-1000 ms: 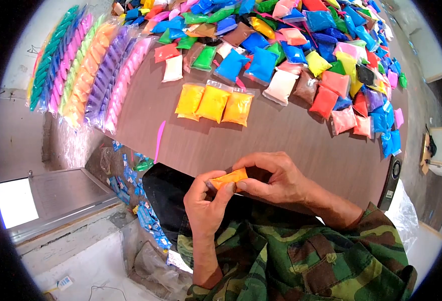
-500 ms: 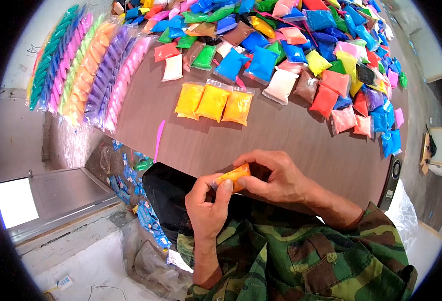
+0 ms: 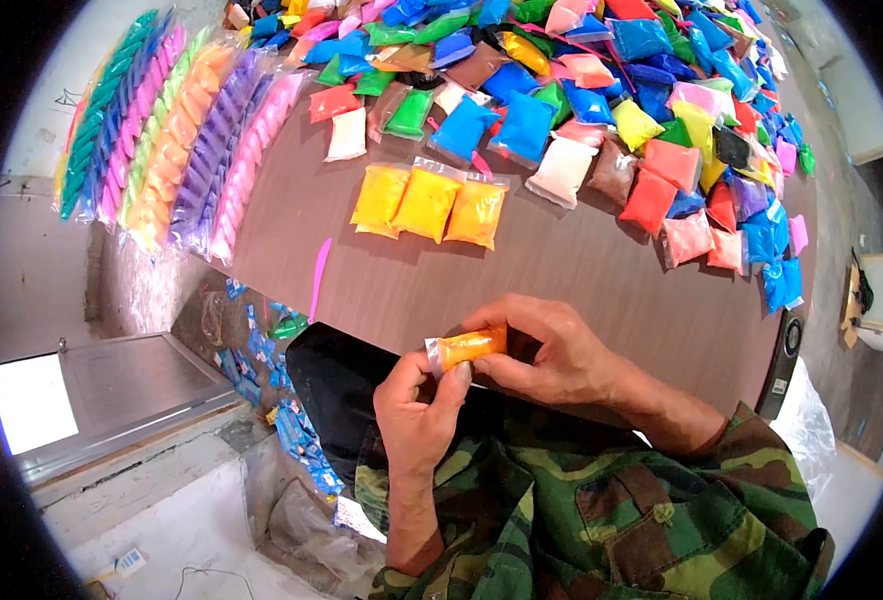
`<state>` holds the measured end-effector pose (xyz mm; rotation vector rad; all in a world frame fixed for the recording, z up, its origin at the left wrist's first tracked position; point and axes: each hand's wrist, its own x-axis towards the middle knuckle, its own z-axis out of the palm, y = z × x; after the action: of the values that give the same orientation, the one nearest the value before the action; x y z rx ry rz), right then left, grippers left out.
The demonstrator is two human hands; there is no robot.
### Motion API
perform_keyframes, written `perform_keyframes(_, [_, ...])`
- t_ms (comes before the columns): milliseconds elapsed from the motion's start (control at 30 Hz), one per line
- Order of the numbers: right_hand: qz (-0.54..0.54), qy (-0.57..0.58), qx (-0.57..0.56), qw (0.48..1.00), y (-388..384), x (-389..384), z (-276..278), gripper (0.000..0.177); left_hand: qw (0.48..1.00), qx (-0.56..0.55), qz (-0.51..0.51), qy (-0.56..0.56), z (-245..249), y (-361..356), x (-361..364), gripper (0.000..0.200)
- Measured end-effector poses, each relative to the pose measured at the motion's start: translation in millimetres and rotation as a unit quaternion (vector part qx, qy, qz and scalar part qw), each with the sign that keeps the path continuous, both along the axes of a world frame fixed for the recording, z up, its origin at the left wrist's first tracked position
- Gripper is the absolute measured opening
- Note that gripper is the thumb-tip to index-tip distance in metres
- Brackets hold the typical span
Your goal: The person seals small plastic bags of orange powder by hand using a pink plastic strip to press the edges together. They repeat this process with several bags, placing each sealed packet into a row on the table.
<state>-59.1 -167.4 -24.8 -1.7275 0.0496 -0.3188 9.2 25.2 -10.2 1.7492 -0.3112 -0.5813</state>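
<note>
Between both hands, just over the table's near edge, is a small clear packet of orange modelling clay [image 3: 471, 345]. My left hand [image 3: 419, 400] pinches its lower left part, near the clear plastic end. My right hand [image 3: 546, 350] grips the other end between thumb and fingers. The packet lies nearly level and looks narrow, with its clear edge facing left. Farther up the table sit three yellow-orange clay packets [image 3: 426, 203] side by side, partly overlapping. A pink plastic knife [image 3: 319, 280] rests at the table's left edge.
A large heap of coloured clay packets [image 3: 571, 110] covers the far and right side of the table [image 3: 561, 270]. Long twisted bundles in clear wrap [image 3: 191, 140] lie at the far left, overhanging the edge. Blue wrappers [image 3: 301, 445] litter the floor below.
The orange packet has turned in my fingers, from slanted to nearly level, and more of its clear end shows. My left thumb has slid slightly lower along it.
</note>
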Motion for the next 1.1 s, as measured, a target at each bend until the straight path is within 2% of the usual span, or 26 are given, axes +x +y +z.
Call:
perform_keyframes(133, [0.001, 0.044, 0.052, 0.998, -1, -4, -2, 0.029, 0.999, -0.029, 0.009, 0.033, 2, -2, -1, 0.018])
perform_keyframes(267, [-0.001, 0.053, 0.074, 0.996, 0, -3, -1, 0.029, 0.999, -0.028, 0.025, 0.018, 0, -2, -1, 0.016])
perform_keyframes(367, [0.007, 0.018, 0.01, 1.0, -1, -1, 2, 0.028, 1.0, -0.009, 0.026, -0.003, -5, 2, 0, 0.017])
perform_keyframes(433, [0.01, 0.006, 0.002, 1.0, -1, -1, 1, 0.027, 0.999, 0.004, 0.034, -0.027, -8, 4, 0, 0.018])
perform_keyframes(633, [0.006, 0.012, 0.02, 1.0, -3, -2, -1, 0.023, 0.998, -0.034, 0.049, 0.022, 0, -4, -3, 0.018])
perform_keyframes(767, [0.016, -0.011, -0.001, 1.0, 0, -2, -7, 0.023, 0.997, -0.042, 0.064, -0.023, -3, -7, 0, 0.022])
perform_keyframes(867, [0.01, -0.006, -0.01, 1.0, 1, -2, -2, 0.026, 0.996, -0.001, 0.059, -0.066, -7, -4, 2, 0.021])
perform_keyframes(1000, [0.016, 0.003, 0.016, 1.0, -1, -2, 1, 0.028, 0.993, 0.001, 0.067, -0.098, -6, -8, 4, 0.017])
perform_keyframes(1100, [-0.006, -0.02, 0.055, 0.998, -2, -2, -5, 0.024, 0.996, -0.031, 0.077, -0.041, 11, -25, 4, 0.022])
